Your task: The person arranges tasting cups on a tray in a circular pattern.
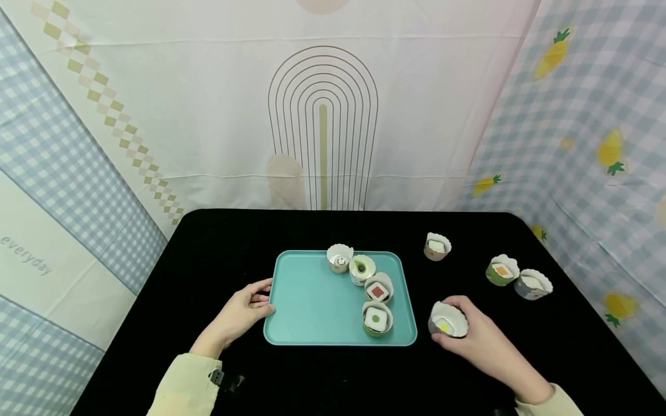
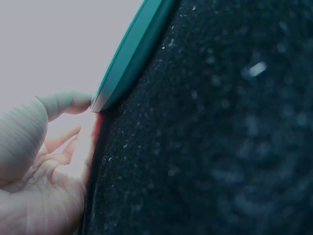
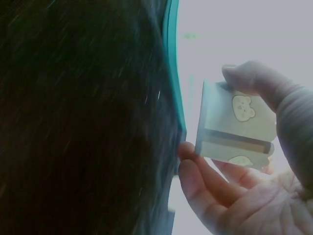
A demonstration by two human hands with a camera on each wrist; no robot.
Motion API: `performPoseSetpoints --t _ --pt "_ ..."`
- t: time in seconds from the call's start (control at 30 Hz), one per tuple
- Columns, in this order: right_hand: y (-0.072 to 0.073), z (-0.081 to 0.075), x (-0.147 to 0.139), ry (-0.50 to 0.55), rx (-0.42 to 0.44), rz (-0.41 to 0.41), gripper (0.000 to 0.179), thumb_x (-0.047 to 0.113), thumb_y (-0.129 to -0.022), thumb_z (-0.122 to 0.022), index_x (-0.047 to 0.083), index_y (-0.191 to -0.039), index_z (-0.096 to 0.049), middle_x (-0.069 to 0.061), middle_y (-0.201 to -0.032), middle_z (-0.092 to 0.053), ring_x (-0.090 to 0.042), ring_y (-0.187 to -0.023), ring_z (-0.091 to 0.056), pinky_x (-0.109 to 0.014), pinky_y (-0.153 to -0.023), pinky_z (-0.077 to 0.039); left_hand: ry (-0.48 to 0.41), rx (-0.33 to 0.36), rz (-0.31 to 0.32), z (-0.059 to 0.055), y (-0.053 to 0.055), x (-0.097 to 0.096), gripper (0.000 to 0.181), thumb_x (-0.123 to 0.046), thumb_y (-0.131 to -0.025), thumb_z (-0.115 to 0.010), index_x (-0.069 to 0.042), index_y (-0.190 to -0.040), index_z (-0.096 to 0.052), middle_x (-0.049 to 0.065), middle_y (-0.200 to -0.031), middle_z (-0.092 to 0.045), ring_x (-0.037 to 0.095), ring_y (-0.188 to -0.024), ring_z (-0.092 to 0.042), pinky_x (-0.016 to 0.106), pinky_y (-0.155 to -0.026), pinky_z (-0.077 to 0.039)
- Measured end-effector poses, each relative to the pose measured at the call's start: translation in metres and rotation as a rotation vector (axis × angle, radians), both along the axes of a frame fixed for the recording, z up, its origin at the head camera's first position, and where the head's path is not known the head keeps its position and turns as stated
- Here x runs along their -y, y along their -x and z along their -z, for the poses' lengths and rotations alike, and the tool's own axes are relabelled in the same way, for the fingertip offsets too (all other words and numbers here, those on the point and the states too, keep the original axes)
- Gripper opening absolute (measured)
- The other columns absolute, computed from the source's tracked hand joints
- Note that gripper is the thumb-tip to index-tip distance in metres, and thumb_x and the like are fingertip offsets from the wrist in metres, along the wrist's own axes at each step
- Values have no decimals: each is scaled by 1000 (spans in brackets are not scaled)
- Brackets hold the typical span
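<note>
My right hand (image 1: 481, 341) grips a paper baking cup (image 1: 448, 321), just right of the tray and with a yellow-marked piece inside. In the right wrist view this cup (image 3: 237, 125) shows a bear print, with the thumb on one side and fingers on the other. At the left, my left hand (image 1: 240, 315) pinches the edge of a teal tray (image 1: 312, 312) between thumb and fingers. Along the tray's right half stand filled paper cups: one with a small piece (image 1: 340, 260), one green-topped (image 1: 362, 269), one red-centred (image 1: 378, 289) and one green-dotted (image 1: 377, 319).
Beyond the tray's right side stand a cup with a white piece (image 1: 436, 247), a green cup with an orange-centred piece (image 1: 502, 270) and a grey cup (image 1: 533, 284). A black cloth (image 1: 234, 248) covers the table. Patterned curtains (image 1: 218, 115) hang around it.
</note>
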State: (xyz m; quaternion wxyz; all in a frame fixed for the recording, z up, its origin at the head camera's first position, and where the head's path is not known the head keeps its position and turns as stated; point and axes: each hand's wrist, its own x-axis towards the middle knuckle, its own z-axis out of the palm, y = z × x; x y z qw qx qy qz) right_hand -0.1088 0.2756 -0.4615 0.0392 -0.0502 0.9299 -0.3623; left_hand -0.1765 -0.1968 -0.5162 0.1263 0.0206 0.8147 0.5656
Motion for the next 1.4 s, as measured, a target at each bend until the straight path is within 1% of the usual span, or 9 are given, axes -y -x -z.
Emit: performPoseSetpoints --t 0.23,0.4,0.63,0.77,0.97,1.07,1.17,1.23,1.4 --pt "11 0 35 66 -60 -139 57 34 -76 -84 25 -121 -50 4 -108 -58 -13 -91 -59 -32 -75 -51 2 -2 -1 0 -1 1 64 -11 -88 -71 -20 -145 -44 6 -127 -52 19 -104 -59 33 -85 -52" --pt "15 -5 55 56 -108 -169 62 42 -74 -83 24 -123 -49 6 -110 -57 -10 -94 -58 -32 -78 -51 2 -2 -1 -1 -1 -1 63 -10 -88 -71 -20 -145 -44 5 -127 -52 19 -104 -59 33 -85 -52" --pt "20 -15 85 79 -156 -188 62 39 -74 -84 22 -125 -51 7 -114 -56 -9 -101 -57 -36 -84 -51 4 -5 -5 -2 -2 -2 63 -10 -88 -70 -20 -145 -44 5 -127 -52 19 -104 -59 33 -85 -52" --pt "23 -11 103 83 -189 -233 67 41 -74 -83 19 -128 -51 9 -118 -55 -7 -104 -56 -34 -87 -50 -1 0 -13 -2 -3 -2 63 -10 -88 -71 -20 -145 -45 5 -126 -52 19 -104 -59 33 -85 -52" --pt "29 -1 121 69 -262 -269 66 43 -73 -84 25 -126 -51 14 -114 -53 -4 -102 -53 -34 -87 -49 -2 -2 -13 -1 -2 -2 63 -9 -88 -70 -19 -145 -45 6 -127 -52 19 -103 -60 33 -84 -53" --pt "32 1 129 35 -292 -281 63 39 -72 -86 25 -123 -53 13 -114 -54 -7 -104 -50 -37 -91 -43 1 -3 -22 0 -2 -2 63 -9 -87 -71 -19 -144 -45 6 -126 -53 19 -102 -60 33 -84 -53" --pt "33 3 137 -32 -323 -309 61 41 -73 -85 22 -123 -55 11 -114 -54 -11 -107 -47 -42 -99 -33 6 -4 -24 1 -2 -2 63 -9 -87 -71 -20 -144 -45 6 -126 -53 19 -102 -60 33 -84 -53" --pt "34 4 141 -61 -354 -331 59 42 -74 -84 19 -122 -57 10 -114 -55 -13 -108 -47 -44 -101 -26 3 -3 -21 1 -2 -2 63 -9 -88 -70 -20 -144 -45 6 -126 -53 19 -103 -60 33 -84 -53" --pt "36 7 147 -64 -447 -368 59 41 -77 -81 18 -126 -57 8 -117 -58 -13 -109 -48 -45 -100 -25 -8 -4 -14 1 -2 -2 63 -10 -88 -70 -20 -145 -44 6 -127 -52 19 -104 -59 33 -85 -52"
